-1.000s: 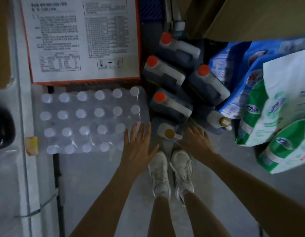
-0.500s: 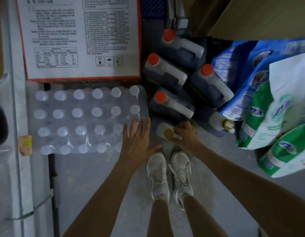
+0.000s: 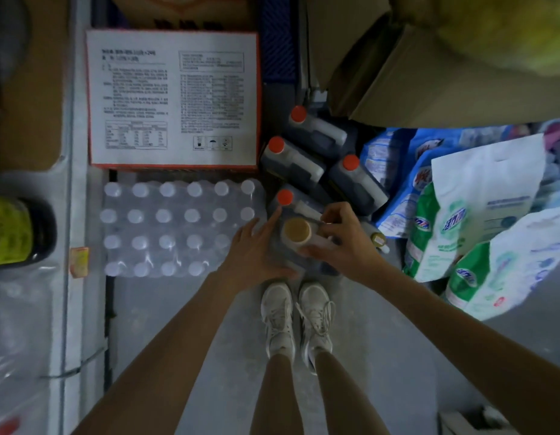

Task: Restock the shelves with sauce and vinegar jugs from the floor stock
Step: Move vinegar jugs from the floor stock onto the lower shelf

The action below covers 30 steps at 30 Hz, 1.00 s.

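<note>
4x red-cap jugs [image 3: 293, 164] — 2x gold-cap jugs [image 3: 297, 230]

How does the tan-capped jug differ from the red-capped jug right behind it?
Caps: the tan-capped jug has a tan cap, the red-capped jug a red one. Hold: the right hand grips the tan-capped jug by its handle and the left hand presses its side; no hand grips the red-capped jug. Both are dark and upright, with pale handles.

The jug [image 3: 304, 247] is smooth plastic, its gold cap [image 3: 297, 230] matt; the bottle pack [image 3: 178, 227] wears glossy clear film; the box [image 3: 172, 98] is matt cardboard.
</note>
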Each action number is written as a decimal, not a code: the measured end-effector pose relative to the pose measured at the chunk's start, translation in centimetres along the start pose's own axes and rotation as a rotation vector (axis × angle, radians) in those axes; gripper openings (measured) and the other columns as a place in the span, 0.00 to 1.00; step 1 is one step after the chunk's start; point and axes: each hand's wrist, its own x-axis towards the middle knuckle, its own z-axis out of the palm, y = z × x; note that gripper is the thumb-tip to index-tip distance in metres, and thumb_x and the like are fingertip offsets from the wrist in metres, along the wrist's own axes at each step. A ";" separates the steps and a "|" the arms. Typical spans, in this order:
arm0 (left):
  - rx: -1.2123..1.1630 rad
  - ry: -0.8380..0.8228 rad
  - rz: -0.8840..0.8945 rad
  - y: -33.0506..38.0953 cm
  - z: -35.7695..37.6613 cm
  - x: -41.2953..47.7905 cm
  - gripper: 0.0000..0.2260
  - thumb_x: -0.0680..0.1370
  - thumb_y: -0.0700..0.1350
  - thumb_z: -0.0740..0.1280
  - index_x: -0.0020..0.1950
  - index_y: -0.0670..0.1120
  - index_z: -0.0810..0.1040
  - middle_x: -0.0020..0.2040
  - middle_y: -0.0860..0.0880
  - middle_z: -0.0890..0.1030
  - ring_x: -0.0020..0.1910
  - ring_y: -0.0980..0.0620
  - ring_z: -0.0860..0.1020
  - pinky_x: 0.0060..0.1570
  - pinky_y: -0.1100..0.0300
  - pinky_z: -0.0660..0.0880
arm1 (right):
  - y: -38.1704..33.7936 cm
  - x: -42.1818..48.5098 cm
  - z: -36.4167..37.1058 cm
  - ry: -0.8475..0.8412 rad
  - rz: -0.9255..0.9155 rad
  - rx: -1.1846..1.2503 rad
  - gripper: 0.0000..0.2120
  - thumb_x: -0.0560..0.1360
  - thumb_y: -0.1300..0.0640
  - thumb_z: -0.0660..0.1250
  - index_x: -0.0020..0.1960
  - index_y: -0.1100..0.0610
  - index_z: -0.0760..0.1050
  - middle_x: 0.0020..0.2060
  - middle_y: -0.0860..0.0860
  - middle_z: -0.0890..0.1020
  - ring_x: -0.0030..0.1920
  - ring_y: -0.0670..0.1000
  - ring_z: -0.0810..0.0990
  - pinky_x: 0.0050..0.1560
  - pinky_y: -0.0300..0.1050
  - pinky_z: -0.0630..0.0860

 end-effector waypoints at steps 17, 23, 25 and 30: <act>-0.618 0.058 -0.057 13.3 -26.3 -6.8 0.31 0.63 0.47 0.81 0.62 0.47 0.73 0.56 0.51 0.80 0.57 0.52 0.79 0.52 0.65 0.76 | -30.7 -4.5 -20.9 0.104 -0.615 -0.056 0.14 0.67 0.45 0.73 0.34 0.45 0.68 0.47 0.53 0.66 0.42 0.38 0.67 0.46 0.26 0.62; -0.865 0.253 0.089 18.6 -34.4 -12.2 0.44 0.57 0.52 0.82 0.69 0.50 0.67 0.63 0.51 0.77 0.63 0.52 0.75 0.56 0.61 0.76 | -40.3 -6.2 -25.9 0.300 -0.560 0.192 0.16 0.64 0.40 0.69 0.33 0.53 0.74 0.46 0.44 0.67 0.43 0.31 0.69 0.47 0.26 0.65; -0.962 0.311 0.142 20.5 -37.2 -13.9 0.45 0.57 0.50 0.82 0.70 0.48 0.66 0.63 0.49 0.77 0.61 0.50 0.77 0.50 0.61 0.78 | -43.1 -7.1 -27.5 0.350 -0.540 0.338 0.10 0.66 0.45 0.70 0.34 0.51 0.75 0.45 0.44 0.67 0.43 0.32 0.71 0.49 0.29 0.66; -1.081 0.509 0.261 24.6 -43.9 -19.0 0.32 0.63 0.47 0.78 0.63 0.48 0.69 0.54 0.47 0.82 0.53 0.47 0.82 0.45 0.57 0.80 | -50.0 -9.5 -30.6 0.390 -0.511 0.692 0.11 0.73 0.52 0.70 0.38 0.57 0.75 0.45 0.49 0.71 0.40 0.42 0.75 0.42 0.37 0.71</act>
